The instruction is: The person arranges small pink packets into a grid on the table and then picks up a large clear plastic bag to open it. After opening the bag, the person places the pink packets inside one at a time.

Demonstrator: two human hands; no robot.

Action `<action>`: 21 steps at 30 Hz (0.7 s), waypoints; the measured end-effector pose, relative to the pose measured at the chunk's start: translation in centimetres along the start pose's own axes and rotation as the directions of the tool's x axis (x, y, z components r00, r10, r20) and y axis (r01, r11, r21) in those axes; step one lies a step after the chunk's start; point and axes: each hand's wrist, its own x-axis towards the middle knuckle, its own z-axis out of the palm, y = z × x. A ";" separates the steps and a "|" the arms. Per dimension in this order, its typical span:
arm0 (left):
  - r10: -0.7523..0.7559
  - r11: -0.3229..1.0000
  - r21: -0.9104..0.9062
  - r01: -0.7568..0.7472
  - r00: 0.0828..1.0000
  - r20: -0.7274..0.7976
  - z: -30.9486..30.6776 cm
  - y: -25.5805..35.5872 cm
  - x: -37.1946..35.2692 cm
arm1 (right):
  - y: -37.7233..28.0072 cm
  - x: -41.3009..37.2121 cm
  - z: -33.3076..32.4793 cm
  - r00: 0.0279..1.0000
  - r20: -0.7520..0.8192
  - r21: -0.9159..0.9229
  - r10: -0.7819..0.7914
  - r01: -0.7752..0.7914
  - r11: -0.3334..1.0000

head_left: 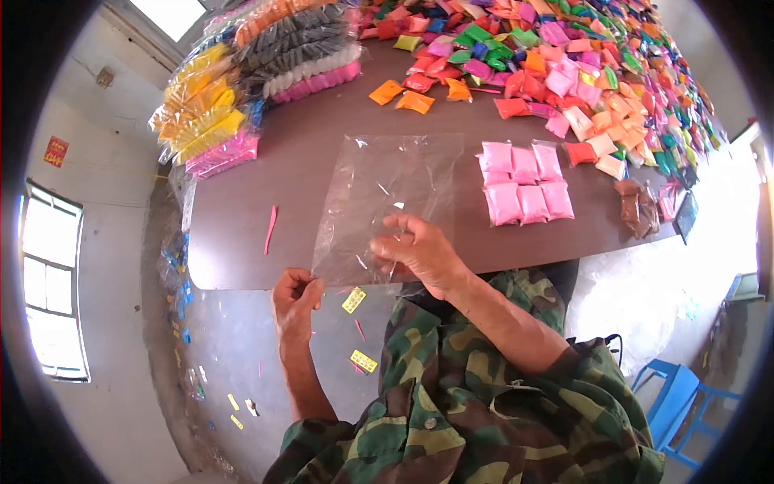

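Note:
A clear, flat plastic bag (379,173) lies over the near part of the brown table, its lower edge reaching the table's front edge. My left hand (295,300) pinches the bag's lower left corner between thumb and fingers. Over the lower right part of the bag is my right hand (419,254), its thumb and forefinger apart and curved; its other fingers are partly hidden. Right of the bag sit several pink packets (516,194) in two neat rows. To the left lies a thin pink strip (271,230).
A big heap of colourful packets (556,73) covers the back right of the table (230,242). Bagged stacks of packets (298,56) stand at the back left. Brown packets (637,208) lie near the right edge. A blue stool (673,399) stands on the floor at right.

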 end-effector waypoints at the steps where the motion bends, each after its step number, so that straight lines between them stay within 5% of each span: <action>1: 0.007 1.000 -0.018 -0.007 1.000 -0.002 0.1 -0.2 0.1 | 0.4 0.1 -0.2 1.000 0.028 -0.043 -0.005 0.006 0.999; 13: 0.076 0.995 -0.054 -0.083 0.991 -0.113 1.8 -0.5 0.0 | 0.8 1.3 -1.9 0.969 0.078 -0.266 -0.235 0.248 0.932; 17: 0.086 0.995 -0.044 -0.094 0.986 -0.143 3.0 -0.6 -0.4 | 0.6 -0.7 -1.3 0.942 0.121 -0.702 -0.312 0.303 0.645; 19: 0.086 0.995 -0.041 -0.093 0.985 -0.152 3.1 -0.8 -0.4 | 0.8 -1.6 -0.7 0.911 0.174 -0.829 -0.374 0.341 0.443; 21: 0.083 0.996 -0.025 -0.088 0.984 -0.155 2.9 -0.9 -0.3 | 1.1 -1.4 -0.8 0.897 0.203 -0.853 -0.393 0.359 0.378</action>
